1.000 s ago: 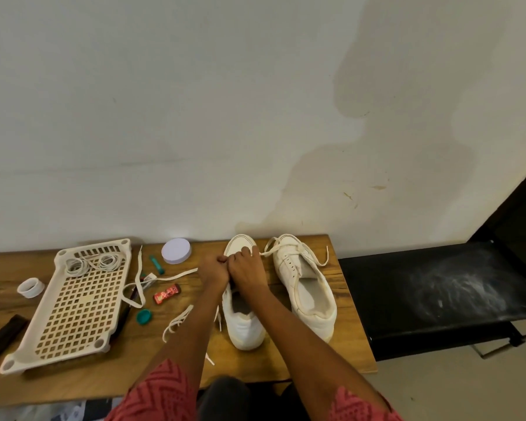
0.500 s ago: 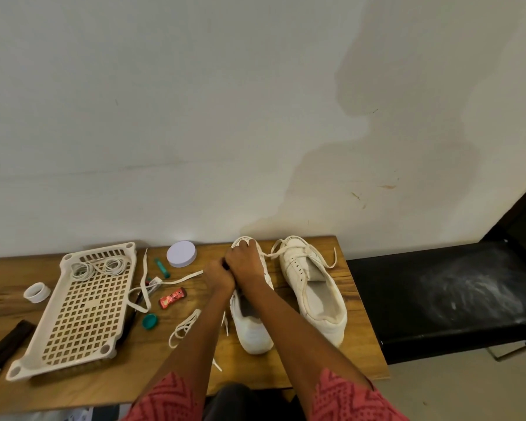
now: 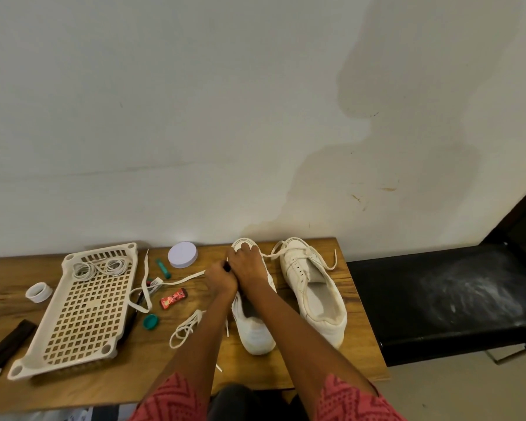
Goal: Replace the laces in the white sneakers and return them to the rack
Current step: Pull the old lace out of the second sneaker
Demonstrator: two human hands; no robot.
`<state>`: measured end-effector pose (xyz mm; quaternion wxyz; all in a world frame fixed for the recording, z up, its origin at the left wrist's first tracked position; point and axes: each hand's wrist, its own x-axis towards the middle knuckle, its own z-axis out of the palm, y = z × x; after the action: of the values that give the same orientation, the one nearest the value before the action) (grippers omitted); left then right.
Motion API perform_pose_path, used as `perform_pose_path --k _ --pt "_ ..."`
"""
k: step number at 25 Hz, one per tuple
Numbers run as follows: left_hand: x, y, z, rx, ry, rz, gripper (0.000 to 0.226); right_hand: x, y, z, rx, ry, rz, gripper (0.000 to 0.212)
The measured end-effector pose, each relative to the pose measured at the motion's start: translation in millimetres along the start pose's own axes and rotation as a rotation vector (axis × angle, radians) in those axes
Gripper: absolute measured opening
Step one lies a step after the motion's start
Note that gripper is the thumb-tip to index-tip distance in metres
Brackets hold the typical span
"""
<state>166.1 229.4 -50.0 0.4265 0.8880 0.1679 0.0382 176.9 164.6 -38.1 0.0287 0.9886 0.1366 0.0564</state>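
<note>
Two white sneakers stand on the wooden table [image 3: 286, 372], toes toward the wall. My right hand [image 3: 247, 262] lies curled over the lacing area of the left sneaker [image 3: 255, 332], hiding its eyelets. My left hand [image 3: 220, 279] is clenched beside it, and a flat white lace [image 3: 182, 279] runs leftward from it across the table. The right sneaker [image 3: 315, 291] stands apart with a lace threaded loosely near its toe. Another lace [image 3: 184, 328] lies bunched beside my left forearm. The white perforated rack [image 3: 85, 311] lies flat at the left, with coiled cords [image 3: 99, 267] at its far end.
On the table between rack and sneakers lie a white round lid [image 3: 182, 254], a green tube [image 3: 163, 268], a red wrapper [image 3: 173, 298] and a teal cap [image 3: 150, 322]. A white tape roll [image 3: 38, 292] and a dark flat object [image 3: 5, 347] sit left. A black bench [image 3: 450, 296] adjoins the table's right.
My right hand has slid forward toward the sneaker's toe, and my left hand has dropped slightly behind it. The camera has shifted, so the scene sits further right.
</note>
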Motion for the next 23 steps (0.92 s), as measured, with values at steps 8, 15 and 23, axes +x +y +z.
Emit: perform_pose_path --k 8,15,23 --pt "-2.4 0.8 2.2 -0.072 -0.019 -0.054 0.021 2.8 49.1 -29.5 0.333 0.058 0.218 0.030" --pt "-1.7 -0.4 0.6 -0.054 0.003 -0.018 0.022 2.3 1.2 -7.0 0.035 -0.005 0.014 0.022" --pt "-2.2 1.7 0.6 -0.063 0.008 -0.056 0.019 2.9 25.0 -11.2 0.367 -0.083 0.037 0.030"
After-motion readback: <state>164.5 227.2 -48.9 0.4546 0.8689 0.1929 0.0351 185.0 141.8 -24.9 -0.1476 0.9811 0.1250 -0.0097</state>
